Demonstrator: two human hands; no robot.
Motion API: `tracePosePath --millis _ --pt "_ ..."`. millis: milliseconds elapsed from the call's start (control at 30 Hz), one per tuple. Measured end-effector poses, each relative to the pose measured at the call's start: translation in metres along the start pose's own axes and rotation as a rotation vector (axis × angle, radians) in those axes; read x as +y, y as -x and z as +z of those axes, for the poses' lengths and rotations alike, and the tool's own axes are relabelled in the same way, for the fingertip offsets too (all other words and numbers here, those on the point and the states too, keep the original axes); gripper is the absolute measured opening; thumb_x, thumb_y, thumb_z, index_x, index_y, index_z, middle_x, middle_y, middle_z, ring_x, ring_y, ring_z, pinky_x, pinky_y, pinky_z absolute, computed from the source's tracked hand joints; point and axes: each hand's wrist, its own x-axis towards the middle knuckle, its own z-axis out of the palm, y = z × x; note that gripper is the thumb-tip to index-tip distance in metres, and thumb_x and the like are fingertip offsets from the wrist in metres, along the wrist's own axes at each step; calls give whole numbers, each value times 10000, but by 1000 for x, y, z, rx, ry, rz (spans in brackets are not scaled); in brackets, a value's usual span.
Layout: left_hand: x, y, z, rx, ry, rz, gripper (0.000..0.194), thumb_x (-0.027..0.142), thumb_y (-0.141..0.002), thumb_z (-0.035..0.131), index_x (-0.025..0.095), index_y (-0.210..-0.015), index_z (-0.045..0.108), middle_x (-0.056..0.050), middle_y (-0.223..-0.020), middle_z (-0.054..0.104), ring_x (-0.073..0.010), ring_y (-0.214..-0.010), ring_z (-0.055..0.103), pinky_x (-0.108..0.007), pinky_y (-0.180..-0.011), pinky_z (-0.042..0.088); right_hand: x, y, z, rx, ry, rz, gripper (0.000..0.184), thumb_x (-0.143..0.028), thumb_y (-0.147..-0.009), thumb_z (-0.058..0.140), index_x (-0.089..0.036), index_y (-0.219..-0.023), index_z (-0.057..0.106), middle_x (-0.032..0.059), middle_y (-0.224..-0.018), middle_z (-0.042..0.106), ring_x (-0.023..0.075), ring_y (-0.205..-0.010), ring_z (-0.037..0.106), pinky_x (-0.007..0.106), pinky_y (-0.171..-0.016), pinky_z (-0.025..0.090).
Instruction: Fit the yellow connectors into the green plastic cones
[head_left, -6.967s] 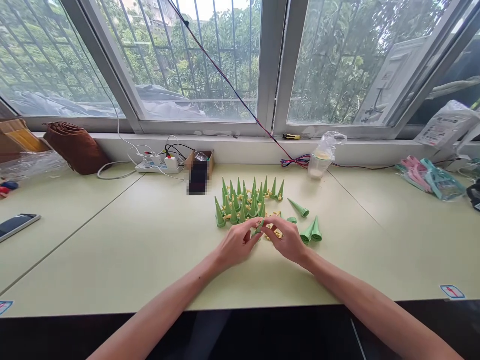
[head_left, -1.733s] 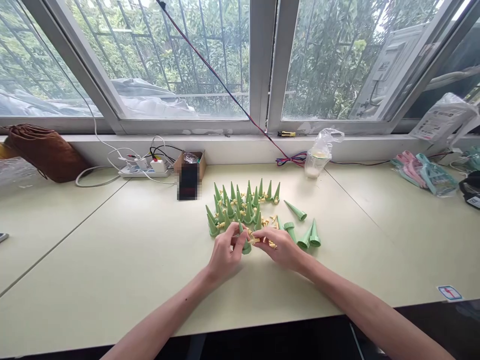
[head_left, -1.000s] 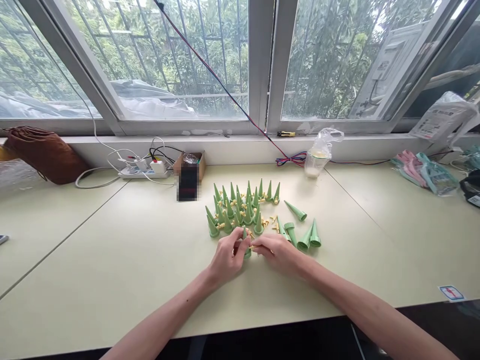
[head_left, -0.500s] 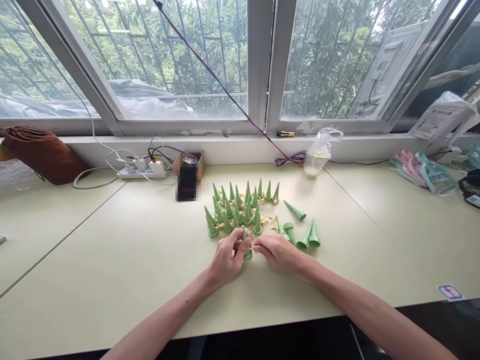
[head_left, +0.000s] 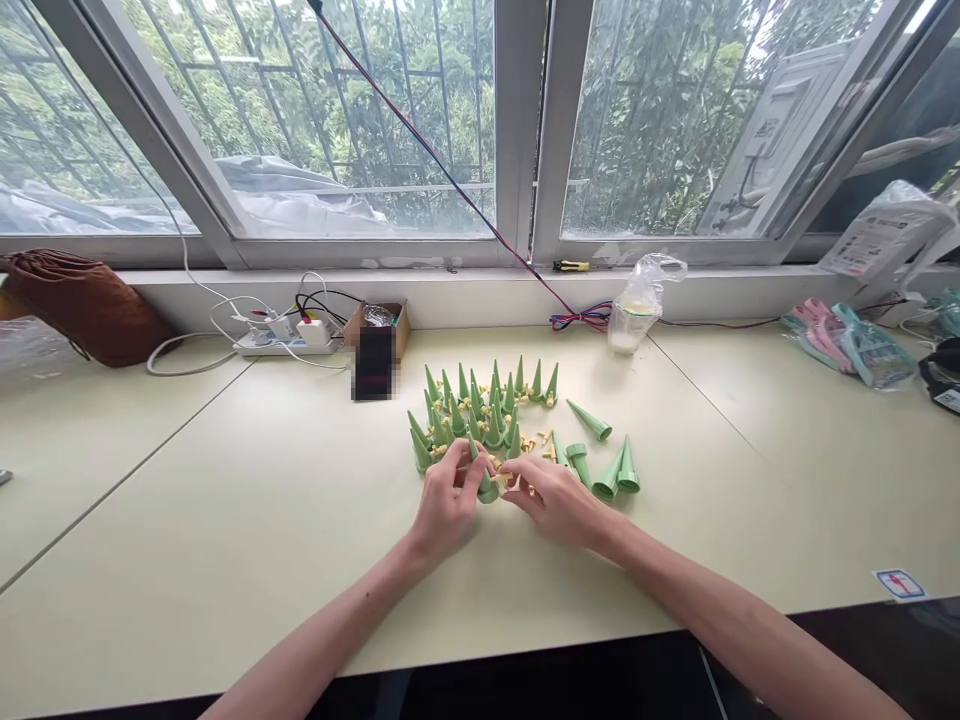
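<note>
My left hand [head_left: 448, 492] is closed around a green watering spike [head_left: 487, 490], its tip up and leaning a little left. A small yellow valve [head_left: 501, 478] sticks out from the spike's right side. My right hand [head_left: 551, 492] has its fingertips at that valve, pinching its outer end; the thumb sits slightly lower. Behind my hands stand several green spikes [head_left: 493, 425] in rows, many with yellow valves on them. Loose yellow valves [head_left: 546, 438] lie just beyond my right hand, which partly hides some. Several loose green spikes [head_left: 628, 468] lie to its right.
A clear plastic bag with a cup [head_left: 634, 310] stands at the back by the window. A power strip [head_left: 285, 345], a small cardboard box [head_left: 397, 325] and a brown pouch [head_left: 86, 308] are along the back left. Pink and teal packets [head_left: 851, 345] lie at the right.
Compared with half a second ago, the spike is raised slightly and tilted left in my left hand. My right fingers have moved up with the valve and loosened a little.
</note>
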Motion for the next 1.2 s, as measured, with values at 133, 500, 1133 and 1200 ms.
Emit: tracePosePath --millis 133,500,1133,1200 --pt "1 -1 0 -28 92 -71 214 387 -992 494 187 -922 518 0 -761 643 -65 -462 403 -202 -426 311 2 -2 1 42 29 -44 158 -275 -1016 503 -193 -1117 592 65 -941 667 158 -719 617 276 -649 496" --pt "1 -1 2 -67 254 -183 264 436 -969 525 186 -887 501 14 -745 610 -55 -452 367 -185 -401 295 6 0 4 97 149 -182 178 -262 -1035 460 -155 -1033 602 67 -828 654 151 -672 600 248 -597 452" --pt "-2 5 5 -164 105 -102 230 396 -989 495 173 -938 512 -8 -765 616 -72 -509 446 -194 -441 341 3 1 5 52 58 -57 365 -343 -1054 398 -164 -806 597 35 -708 620 121 -583 502 241 -554 349" --pt "-1 4 4 -168 92 -87 210 380 -988 500 173 -955 520 -11 -771 618 -82 -534 485 -196 -453 354 3 2 6 63 57 -37 380 -346 -1052 395 -171 -772 584 24 -676 598 118 -569 482 241 -547 339"
